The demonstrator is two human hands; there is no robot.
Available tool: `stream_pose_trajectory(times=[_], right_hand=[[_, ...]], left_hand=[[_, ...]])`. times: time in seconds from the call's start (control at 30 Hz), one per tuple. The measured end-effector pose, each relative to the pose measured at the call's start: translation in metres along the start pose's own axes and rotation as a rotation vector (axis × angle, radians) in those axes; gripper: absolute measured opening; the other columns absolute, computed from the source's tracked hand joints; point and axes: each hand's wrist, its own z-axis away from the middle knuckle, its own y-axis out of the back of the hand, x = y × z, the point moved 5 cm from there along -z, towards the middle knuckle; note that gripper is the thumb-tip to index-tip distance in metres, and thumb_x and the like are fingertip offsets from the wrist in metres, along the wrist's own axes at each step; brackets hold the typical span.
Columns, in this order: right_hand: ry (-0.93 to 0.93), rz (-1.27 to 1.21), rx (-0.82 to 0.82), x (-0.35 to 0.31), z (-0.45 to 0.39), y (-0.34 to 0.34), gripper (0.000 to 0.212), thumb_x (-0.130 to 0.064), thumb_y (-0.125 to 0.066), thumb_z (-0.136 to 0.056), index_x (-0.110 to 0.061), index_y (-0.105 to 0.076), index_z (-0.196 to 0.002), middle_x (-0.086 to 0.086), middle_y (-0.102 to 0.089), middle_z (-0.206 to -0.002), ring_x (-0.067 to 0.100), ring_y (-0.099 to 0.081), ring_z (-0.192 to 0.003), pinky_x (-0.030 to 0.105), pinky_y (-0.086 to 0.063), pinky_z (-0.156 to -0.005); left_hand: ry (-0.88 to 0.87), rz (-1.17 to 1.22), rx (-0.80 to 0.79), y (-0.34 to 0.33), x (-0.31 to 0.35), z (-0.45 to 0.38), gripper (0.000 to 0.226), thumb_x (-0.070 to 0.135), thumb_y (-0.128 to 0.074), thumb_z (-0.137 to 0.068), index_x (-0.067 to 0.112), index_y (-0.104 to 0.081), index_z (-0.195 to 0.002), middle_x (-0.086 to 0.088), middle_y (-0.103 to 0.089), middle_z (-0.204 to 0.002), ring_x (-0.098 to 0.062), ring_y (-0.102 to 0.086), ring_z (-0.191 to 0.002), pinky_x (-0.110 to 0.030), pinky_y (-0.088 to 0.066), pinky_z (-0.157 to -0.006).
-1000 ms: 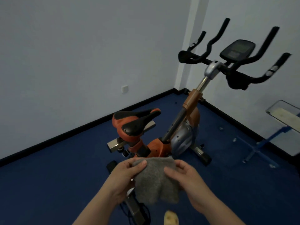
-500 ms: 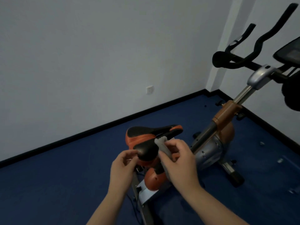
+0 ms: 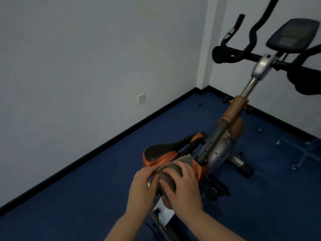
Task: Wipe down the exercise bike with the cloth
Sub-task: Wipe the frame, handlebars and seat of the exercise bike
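Observation:
The exercise bike stands on the blue floor, with its orange and black saddle just in front of me. Black handlebars and a dark console rise at the upper right. A grey cloth is draped over the saddle's near right side. My right hand lies spread on top of the cloth and presses it onto the saddle. My left hand is beside it, its fingertips pinching the cloth's left edge. The hands hide much of the cloth.
White walls meet in a corner behind the bike, with black skirting and a wall socket. A black pedal sticks out to the right of my hands. A blue metal frame lies on the floor at the far right.
I have come closer to the saddle. The cloth, held spread in the air between both hands a second ago, now lies on the saddle under my right hand.

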Motion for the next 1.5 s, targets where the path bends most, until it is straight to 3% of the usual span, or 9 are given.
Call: stream_pose_trajectory(times=[0.2, 0.37, 0.53, 0.63, 0.83, 1.0, 1.13, 1.3, 1.5], right_hand=[[-0.379, -0.131, 0.231, 0.003, -0.004, -0.021, 0.034, -0.049, -0.042, -0.094, -0.036, -0.051, -0.124, -0.008, -0.018, -0.153, 0.018, -0.024, -0.14, 0.042, -0.043, -0.105], [-0.364, -0.027, 0.21, -0.007, 0.008, -0.042, 0.042, -0.061, -0.03, -0.091, -0.04, -0.042, -0.125, -0.017, 0.001, -0.156, 0.017, -0.015, -0.144, 0.036, -0.042, -0.103], [-0.495, -0.175, 0.212, 0.009, -0.027, -0.02, 0.015, -0.041, -0.046, -0.1, -0.034, -0.048, -0.112, -0.004, -0.025, -0.15, 0.022, -0.039, -0.133, 0.044, -0.044, -0.1], [-0.481, -0.08, 0.276, -0.003, -0.009, -0.038, 0.017, -0.049, -0.038, -0.098, -0.042, -0.041, -0.113, -0.002, -0.026, -0.151, 0.02, -0.034, -0.135, 0.042, -0.045, -0.099], [-0.634, -0.163, 0.231, 0.008, -0.042, -0.015, 0.014, -0.038, -0.042, -0.102, -0.025, -0.044, -0.104, -0.003, -0.045, -0.124, 0.018, -0.054, -0.104, 0.039, -0.049, -0.083], [-0.535, -0.056, 0.257, -0.008, -0.012, -0.034, 0.018, -0.046, -0.038, -0.099, -0.031, -0.042, -0.109, -0.004, -0.036, -0.142, 0.019, -0.042, -0.127, 0.045, -0.047, -0.095], [-0.67, -0.182, 0.202, 0.004, -0.032, -0.02, 0.014, -0.043, -0.035, -0.103, -0.032, -0.038, -0.112, -0.004, -0.041, -0.132, 0.02, -0.051, -0.113, 0.041, -0.048, -0.087], [-0.596, -0.015, 0.323, -0.014, -0.005, -0.041, 0.021, -0.048, -0.033, -0.099, -0.041, -0.031, -0.119, -0.007, -0.03, -0.144, 0.018, -0.039, -0.125, 0.031, -0.039, -0.081], [-0.888, -0.206, 0.296, 0.009, -0.03, -0.024, 0.025, -0.047, -0.032, -0.102, -0.031, -0.026, -0.12, 0.009, -0.059, -0.115, 0.022, -0.058, -0.078, 0.039, -0.05, -0.069]], left_hand=[[-0.372, -0.025, -0.133, 0.009, 0.004, -0.01, 0.084, -0.005, -0.056, -0.088, 0.069, -0.039, -0.124, 0.045, -0.052, -0.111, 0.019, -0.051, -0.102, -0.001, -0.04, -0.085], [-0.383, -0.016, -0.334, 0.013, -0.034, -0.011, 0.067, 0.001, -0.06, -0.093, 0.047, -0.04, -0.138, 0.03, -0.044, -0.142, 0.004, -0.04, -0.131, -0.024, -0.035, -0.111], [-0.407, -0.021, -0.412, 0.017, -0.036, -0.011, 0.068, -0.002, -0.06, -0.092, 0.045, -0.039, -0.136, 0.023, -0.041, -0.143, 0.004, -0.037, -0.134, -0.019, -0.031, -0.113], [-0.415, -0.025, -0.43, 0.019, -0.039, -0.016, 0.069, -0.003, -0.059, -0.092, 0.049, -0.039, -0.133, 0.021, -0.046, -0.141, 0.005, -0.038, -0.132, -0.012, -0.029, -0.11], [-0.509, -0.125, -0.38, 0.02, -0.033, -0.027, 0.057, -0.006, -0.064, -0.084, 0.026, -0.06, -0.132, 0.01, -0.059, -0.132, -0.01, -0.053, -0.123, -0.038, -0.043, -0.105], [-0.515, -0.132, -0.408, 0.019, -0.031, -0.03, 0.058, -0.003, -0.064, -0.084, 0.03, -0.058, -0.132, 0.013, -0.058, -0.133, -0.008, -0.051, -0.121, -0.032, -0.042, -0.104], [-0.479, -0.097, -0.394, 0.018, -0.035, -0.028, 0.06, -0.007, -0.061, -0.085, 0.031, -0.056, -0.132, 0.017, -0.056, -0.133, -0.004, -0.046, -0.122, -0.025, -0.038, -0.105], [-0.481, -0.071, -0.409, 0.018, -0.033, -0.031, 0.057, -0.005, -0.061, -0.086, 0.03, -0.058, -0.131, 0.018, -0.056, -0.131, -0.002, -0.046, -0.122, -0.023, -0.037, -0.105], [-0.468, -0.052, -0.429, 0.021, -0.037, -0.032, 0.056, -0.009, -0.061, -0.084, 0.025, -0.062, -0.127, 0.016, -0.059, -0.128, -0.006, -0.05, -0.121, -0.025, -0.039, -0.105]])
